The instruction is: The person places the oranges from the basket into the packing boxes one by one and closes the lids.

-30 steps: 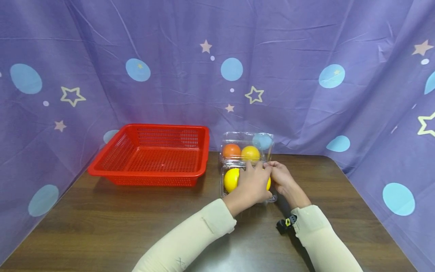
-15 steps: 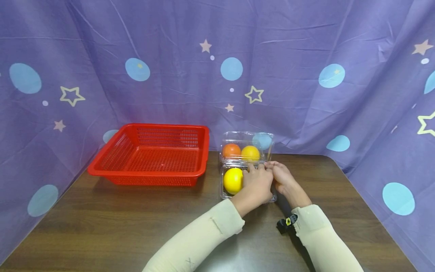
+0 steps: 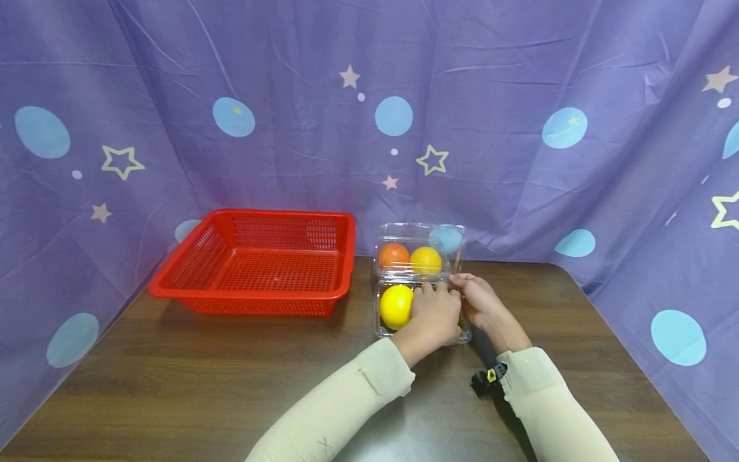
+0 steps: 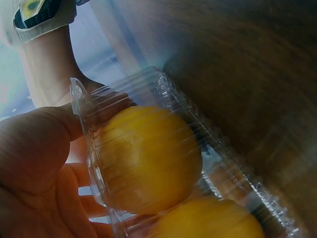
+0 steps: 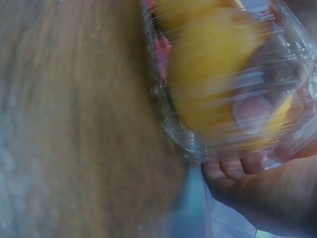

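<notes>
Clear plastic clamshell box [image 3: 383,330] is seated on the wooden table [image 3: 202,385], just right of the red basket [image 3: 260,263]. Four round fruits are held inside: yellow fruit [image 3: 396,306] front left, orange fruit [image 3: 394,255] and yellow-orange fruit [image 3: 426,260] at the back; the fourth is covered by the hands in the head view.

Left hand [image 3: 434,316] is laid over the box's front right part, fingers curled, thumb pressed on the lid edge in the left wrist view. Right hand [image 3: 479,300] is set against the box's right side, fingers bent around the far right corner; the exact grip is blurred in the right wrist view.
</notes>
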### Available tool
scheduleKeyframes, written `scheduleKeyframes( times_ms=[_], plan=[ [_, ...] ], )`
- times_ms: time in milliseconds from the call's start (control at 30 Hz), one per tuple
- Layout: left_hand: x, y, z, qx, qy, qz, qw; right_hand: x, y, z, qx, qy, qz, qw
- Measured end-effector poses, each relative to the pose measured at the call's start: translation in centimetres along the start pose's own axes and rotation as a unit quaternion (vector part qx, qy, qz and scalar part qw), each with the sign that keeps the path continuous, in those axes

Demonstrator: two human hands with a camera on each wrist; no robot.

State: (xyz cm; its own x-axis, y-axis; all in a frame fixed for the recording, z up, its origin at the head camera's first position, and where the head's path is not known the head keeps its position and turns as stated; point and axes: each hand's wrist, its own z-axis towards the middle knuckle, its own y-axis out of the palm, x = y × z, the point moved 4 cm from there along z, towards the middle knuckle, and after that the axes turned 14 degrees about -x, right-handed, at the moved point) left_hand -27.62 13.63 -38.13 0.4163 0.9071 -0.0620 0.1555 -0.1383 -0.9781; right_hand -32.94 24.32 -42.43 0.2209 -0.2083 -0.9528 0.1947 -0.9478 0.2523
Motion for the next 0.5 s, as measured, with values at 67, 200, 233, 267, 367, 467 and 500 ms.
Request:
scheduleKeyframes(
  times_ms=[67, 200, 233, 267, 367, 467, 500],
  plan=[
    [-0.1, 0.1, 0.0, -0.002, 0.003, -0.003, 1.0000, 0.0, -0.1, 0.0, 0.002, 0.001, 0.005, 1.000],
    [-0.3, 0.1, -0.1, -0.008, 0.013, -0.010, 0.9998, 0.1, -0.1, 0.0, 0.002, 0.005, 0.011, 1.000],
    [-0.3, 0.0, -0.2, -0.010, 0.015, -0.014, 0.9997, 0.1, -0.1, 0.0, 0.000, 0.006, 0.013, 1.000],
    [-0.4, 0.0, -0.3, -0.013, 0.018, -0.020, 0.9996, 0.1, -0.1, 0.0, -0.004, 0.006, 0.014, 1.000],
    [-0.5, -0.3, -0.6, -0.018, 0.026, -0.036, 0.9989, 0.2, 0.0, 0.1, -0.007, 0.006, 0.022, 1.000],
    [-0.8, -0.7, -1.0, -0.014, 0.036, -0.044, 0.9983, 0.1, 0.0, 0.1, -0.011, 0.000, 0.028, 1.000],
    [-0.9, -0.9, -1.1, -0.012, 0.038, -0.046, 0.9981, 0.1, 0.0, 0.1, -0.011, -0.001, 0.029, 1.000]
  ],
)
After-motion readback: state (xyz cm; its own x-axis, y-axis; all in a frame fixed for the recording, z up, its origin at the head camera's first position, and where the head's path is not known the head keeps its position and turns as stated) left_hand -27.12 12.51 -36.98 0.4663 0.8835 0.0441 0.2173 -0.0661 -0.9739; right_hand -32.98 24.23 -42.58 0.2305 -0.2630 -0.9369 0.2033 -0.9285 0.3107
